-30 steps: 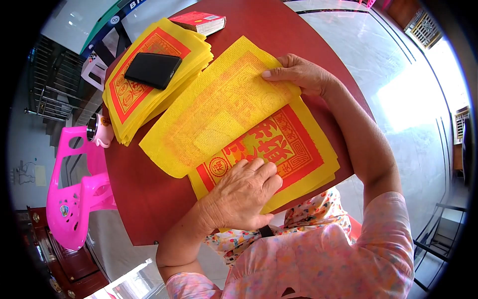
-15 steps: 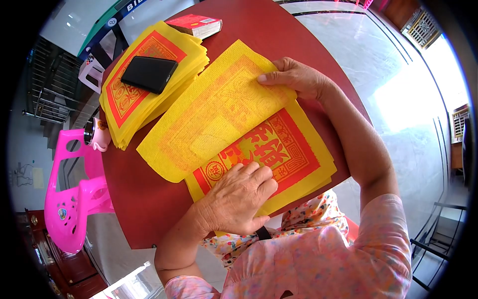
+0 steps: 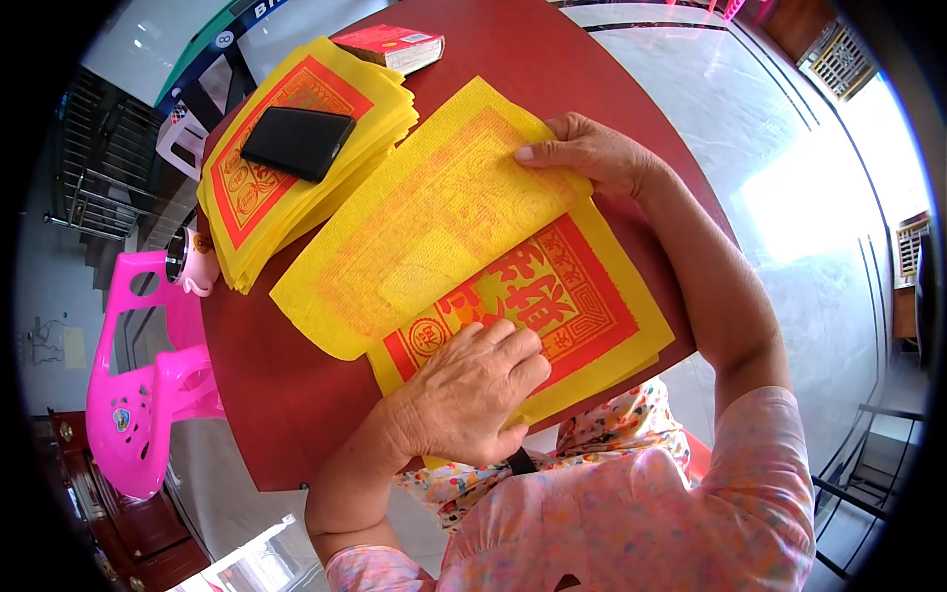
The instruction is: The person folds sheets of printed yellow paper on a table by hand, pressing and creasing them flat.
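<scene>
A yellow sheet of joss paper [image 3: 434, 222] is folded up off the small stack, its back showing a faint red print. My right hand [image 3: 592, 156] pinches its far right edge between thumb and fingers. Under it lies the small stack of joss paper [image 3: 582, 291], printed in red with large characters. My left hand [image 3: 473, 395] rests on this stack near its front left, fingers slightly bent and thumb apart, gripping nothing. Beyond, a thicker pile of joss paper [image 3: 345, 187] carries a black phone [image 3: 298, 143] on top.
All this lies on a dark red table [image 3: 651, 128]. A red box [image 3: 390, 47] is at the back beside the thick pile. At the left stand a pink plastic chair [image 3: 138, 395] and a pink mug [image 3: 200, 261]. Pale floor tiles [image 3: 789, 197] stretch beyond the right edge.
Almost nothing differs. The view has shifted very slightly; both hands and the raised sheet keep their places.
</scene>
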A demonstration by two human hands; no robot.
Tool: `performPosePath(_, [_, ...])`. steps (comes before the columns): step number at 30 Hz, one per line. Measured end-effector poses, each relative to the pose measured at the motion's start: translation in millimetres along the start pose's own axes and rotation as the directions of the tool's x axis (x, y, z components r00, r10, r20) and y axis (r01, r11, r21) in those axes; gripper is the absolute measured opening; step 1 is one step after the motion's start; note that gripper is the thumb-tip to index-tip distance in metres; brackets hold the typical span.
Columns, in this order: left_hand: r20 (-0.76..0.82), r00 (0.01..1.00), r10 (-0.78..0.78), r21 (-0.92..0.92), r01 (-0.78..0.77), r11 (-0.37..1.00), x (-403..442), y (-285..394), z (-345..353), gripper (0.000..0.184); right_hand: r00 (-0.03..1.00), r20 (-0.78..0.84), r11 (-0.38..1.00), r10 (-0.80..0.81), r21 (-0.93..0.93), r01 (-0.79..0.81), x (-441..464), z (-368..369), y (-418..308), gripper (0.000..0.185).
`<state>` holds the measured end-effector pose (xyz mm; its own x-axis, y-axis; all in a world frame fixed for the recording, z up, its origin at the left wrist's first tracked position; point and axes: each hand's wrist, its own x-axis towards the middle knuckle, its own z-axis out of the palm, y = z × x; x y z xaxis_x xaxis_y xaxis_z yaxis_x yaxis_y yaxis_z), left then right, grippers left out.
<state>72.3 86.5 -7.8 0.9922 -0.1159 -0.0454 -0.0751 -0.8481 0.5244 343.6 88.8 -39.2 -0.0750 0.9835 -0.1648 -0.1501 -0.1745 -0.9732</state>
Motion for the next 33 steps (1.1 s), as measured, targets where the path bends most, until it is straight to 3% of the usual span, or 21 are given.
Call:
performPosePath(6, [-0.008, 1.000, 0.005, 0.004, -0.005, 1.000, -0.8, -0.4, 0.2, 0.046, 1.000, 0.017, 1.000, 0.002, 0.021, -0.002, 1.1, -0.9, 1.4, 0.032])
performPosePath(12, [-0.020, 1.000, 0.019, 0.015, -0.019, 1.000, -1.7, -0.2, -0.3, 0.043, 0.999, -0.017, 0.996, 0.028, -0.087, -0.029, -1.9, 2.1, -5.2, 0.033])
performPosePath(18, [-0.034, 0.999, 0.020, 0.024, -0.019, 1.000, -1.3, 3.8, -2.3, 0.035, 0.999, -0.024, 0.998, 0.027, -0.052, -0.028, -4.9, 3.8, -9.6, 0.033])
performPosePath(28, [-0.025, 1.000, -0.007, -0.038, 0.006, 0.999, -7.5, -2.5, -7.9, 0.037, 1.000, -0.005, 0.999, 0.015, -0.032, -0.015, -2.4, 2.5, -5.5, 0.030])
performPosePath(31, [-0.092, 0.995, -0.047, -0.035, 0.044, 0.998, -16.3, -4.9, -17.1, 0.031, 1.000, -0.025, 1.000, 0.003, -0.024, -0.004, -2.2, 3.0, -5.2, 0.028])
performPosePath(33, [-0.146, 0.981, -0.127, -0.042, 0.122, 0.992, -22.7, -6.5, -29.0, 0.015, 1.000, -0.022, 1.000, 0.004, -0.021, -0.004, -2.4, 4.1, -4.9, 0.028])
